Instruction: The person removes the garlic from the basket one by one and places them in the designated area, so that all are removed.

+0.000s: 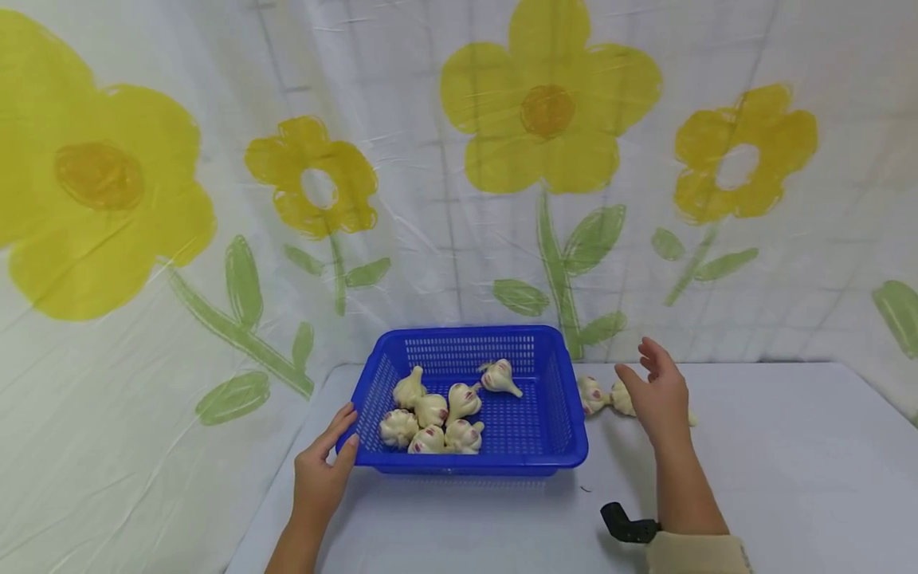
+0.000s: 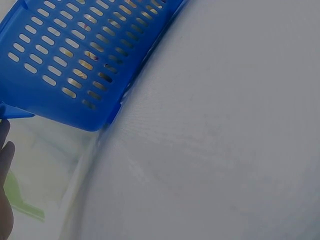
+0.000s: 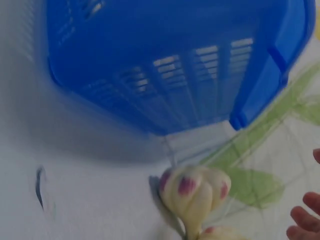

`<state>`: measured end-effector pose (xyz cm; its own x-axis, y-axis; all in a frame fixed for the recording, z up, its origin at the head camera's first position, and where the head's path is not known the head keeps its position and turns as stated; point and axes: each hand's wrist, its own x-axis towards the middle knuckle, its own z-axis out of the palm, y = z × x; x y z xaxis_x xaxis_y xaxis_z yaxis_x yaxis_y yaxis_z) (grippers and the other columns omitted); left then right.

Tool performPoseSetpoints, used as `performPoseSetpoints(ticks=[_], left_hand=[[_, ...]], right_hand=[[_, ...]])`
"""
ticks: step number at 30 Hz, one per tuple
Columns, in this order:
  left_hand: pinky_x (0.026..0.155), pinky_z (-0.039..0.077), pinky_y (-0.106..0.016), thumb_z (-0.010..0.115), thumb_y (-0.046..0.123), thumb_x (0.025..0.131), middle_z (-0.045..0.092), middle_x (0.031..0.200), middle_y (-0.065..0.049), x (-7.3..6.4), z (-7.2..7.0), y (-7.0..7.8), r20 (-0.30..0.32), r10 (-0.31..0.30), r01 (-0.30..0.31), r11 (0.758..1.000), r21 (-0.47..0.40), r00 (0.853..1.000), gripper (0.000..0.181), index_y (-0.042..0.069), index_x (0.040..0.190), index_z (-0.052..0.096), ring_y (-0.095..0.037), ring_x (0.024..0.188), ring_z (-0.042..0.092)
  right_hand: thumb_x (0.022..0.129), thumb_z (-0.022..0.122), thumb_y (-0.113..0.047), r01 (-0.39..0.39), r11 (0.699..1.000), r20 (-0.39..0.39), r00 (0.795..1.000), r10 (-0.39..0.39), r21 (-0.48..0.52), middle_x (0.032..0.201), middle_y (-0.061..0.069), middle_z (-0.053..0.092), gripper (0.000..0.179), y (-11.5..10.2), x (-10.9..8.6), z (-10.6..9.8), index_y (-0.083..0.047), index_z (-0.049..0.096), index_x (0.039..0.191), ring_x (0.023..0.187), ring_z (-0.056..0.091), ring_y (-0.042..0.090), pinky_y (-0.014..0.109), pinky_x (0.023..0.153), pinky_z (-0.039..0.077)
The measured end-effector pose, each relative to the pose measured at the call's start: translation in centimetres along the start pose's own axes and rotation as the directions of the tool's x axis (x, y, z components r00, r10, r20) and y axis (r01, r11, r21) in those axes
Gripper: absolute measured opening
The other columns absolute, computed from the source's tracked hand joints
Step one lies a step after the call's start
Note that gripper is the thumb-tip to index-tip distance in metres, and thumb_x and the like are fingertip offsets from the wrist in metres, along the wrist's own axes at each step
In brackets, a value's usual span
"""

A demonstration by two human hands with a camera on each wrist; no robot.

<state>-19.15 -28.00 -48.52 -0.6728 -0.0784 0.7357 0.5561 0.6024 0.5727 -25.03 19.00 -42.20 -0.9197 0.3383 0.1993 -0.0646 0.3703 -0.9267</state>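
Note:
A blue plastic basket (image 1: 502, 460) with slotted walls holds several garlic bulbs (image 1: 432, 410), most of them bunched in its left half. At its left side, my left hand (image 1: 320, 470) touches the rim near the front corner, fingers and thumb fairly straight. My right hand (image 1: 660, 399) is raised to the right of the basket, thumb apart from the fingers and nothing held. Beside and partly behind it, more garlic bulbs (image 1: 591, 395) lie on the table. One bulb (image 3: 195, 192) with purple patches shows near the basket wall in the right wrist view.
The white table (image 1: 782, 470) extends to both sides and in front of the basket. Behind stands a white curtain (image 1: 416, 263) with yellow flowers. A black angled piece (image 1: 627, 524) sits by the right wrist. A small dark sliver (image 3: 39, 187) lies on the tabletop.

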Motion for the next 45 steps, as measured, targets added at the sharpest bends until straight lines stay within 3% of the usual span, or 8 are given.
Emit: performPoseSetpoints(ticks=[6, 11, 18, 26, 34, 40, 42, 45], left_hand=[[0.102, 0.038, -0.008, 0.068, -0.005, 0.085, 0.063, 0.131, -0.019, -0.2, -0.1, -0.7, 0.008, -0.004, 0.004, 1.000, 0.013, 1.000, 0.039, -0.001, 0.123, 0.067, 0.004, 0.126, 0.052], [0.103, 0.038, -0.009, 0.068, -0.003, 0.087, 0.063, 0.132, -0.016, -0.2, -0.1, -0.7, 0.020, -0.032, 0.033, 0.999, -0.004, 0.999, 0.038, 0.001, 0.124, 0.067, 0.003, 0.126, 0.053], [0.103, 0.038, -0.009, 0.067, -0.001, 0.088, 0.063, 0.133, -0.015, -0.2, 0.0, -0.7, 0.031, -0.037, 0.036, 0.999, 0.006, 0.999, 0.037, 0.002, 0.125, 0.067, 0.003, 0.126, 0.052], [0.103, 0.038, -0.009, 0.068, 0.000, 0.087, 0.062, 0.134, -0.014, -0.2, 0.0, -0.5, 0.041, -0.051, 0.051, 0.999, 0.005, 0.998, 0.037, 0.002, 0.125, 0.067, 0.004, 0.126, 0.052], [0.103, 0.038, -0.008, 0.068, -0.004, 0.086, 0.063, 0.132, -0.017, 0.1, 0.1, -0.6, 0.021, -0.013, 0.014, 1.000, 0.000, 1.000, 0.038, 0.001, 0.123, 0.067, 0.004, 0.126, 0.052], [0.103, 0.038, -0.008, 0.067, -0.005, 0.086, 0.063, 0.131, -0.020, -0.1, 0.2, -0.6, 0.020, -0.013, 0.013, 1.000, -0.019, 1.000, 0.037, -0.001, 0.123, 0.067, 0.004, 0.126, 0.052], [0.103, 0.038, -0.008, 0.067, -0.004, 0.087, 0.062, 0.132, -0.019, -0.1, 0.2, -0.6, 0.018, -0.027, 0.027, 1.000, -0.013, 0.999, 0.036, 0.000, 0.123, 0.067, 0.004, 0.126, 0.052], [0.102, 0.038, -0.008, 0.066, -0.002, 0.088, 0.062, 0.133, -0.017, -0.3, 0.1, -0.6, 0.017, -0.051, 0.051, 0.999, -0.003, 0.999, 0.036, 0.001, 0.124, 0.067, 0.005, 0.126, 0.052]], right_hand=[[0.093, 0.067, -0.024, 0.101, 0.994, 0.074, 0.992, -0.104, 0.041, 0.146, 0.016, 0.050, 0.064, -1.6, -1.0, 1.9, -0.007, 0.041, 0.149, 0.134, 0.048, 0.033, 0.050, 0.113, 0.037], [0.094, 0.067, -0.029, 0.180, 0.982, 0.181, 0.965, -0.188, 0.057, 0.146, 0.015, 0.050, 0.061, -2.5, -2.1, 3.5, -0.009, 0.044, 0.147, 0.134, 0.049, 0.032, 0.049, 0.113, 0.038], [0.094, 0.067, -0.030, 0.309, 0.951, 0.269, 0.914, -0.305, 0.027, 0.145, 0.013, 0.052, 0.058, -2.8, -3.4, 5.5, -0.008, 0.048, 0.144, 0.131, 0.052, 0.032, 0.048, 0.110, 0.042], [0.093, 0.068, -0.032, 0.385, 0.917, 0.321, 0.886, -0.335, -0.107, 0.138, 0.011, 0.058, 0.053, -2.2, -4.3, 6.7, -0.013, 0.054, 0.140, 0.126, 0.056, 0.031, 0.053, 0.104, 0.047], [0.089, 0.073, -0.022, 0.481, 0.824, 0.396, 0.848, -0.352, -0.299, 0.138, 0.011, 0.059, 0.049, -2.3, -4.5, 7.3, -0.014, 0.059, 0.135, 0.130, 0.052, 0.035, 0.056, 0.104, 0.046], [0.084, 0.077, -0.014, 0.485, 0.801, 0.456, 0.836, -0.306, -0.351, 0.135, 0.009, 0.061, 0.050, -3.0, -4.5, 7.5, -0.014, 0.062, 0.131, 0.121, 0.060, 0.032, 0.051, 0.099, 0.051], [0.083, 0.078, -0.012, 0.518, 0.761, 0.503, 0.812, -0.294, -0.390, 0.135, 0.010, 0.061, 0.051, -3.2, -4.3, 7.7, -0.013, 0.062, 0.131, 0.123, 0.059, 0.031, 0.050, 0.101, 0.049], [0.081, 0.079, -0.010, 0.595, 0.665, 0.575, 0.764, -0.293, -0.452, 0.133, 0.011, 0.062, 0.052, -3.5, -4.0, 8.2, -0.011, 0.063, 0.131, 0.127, 0.055, 0.032, 0.051, 0.106, 0.046]])
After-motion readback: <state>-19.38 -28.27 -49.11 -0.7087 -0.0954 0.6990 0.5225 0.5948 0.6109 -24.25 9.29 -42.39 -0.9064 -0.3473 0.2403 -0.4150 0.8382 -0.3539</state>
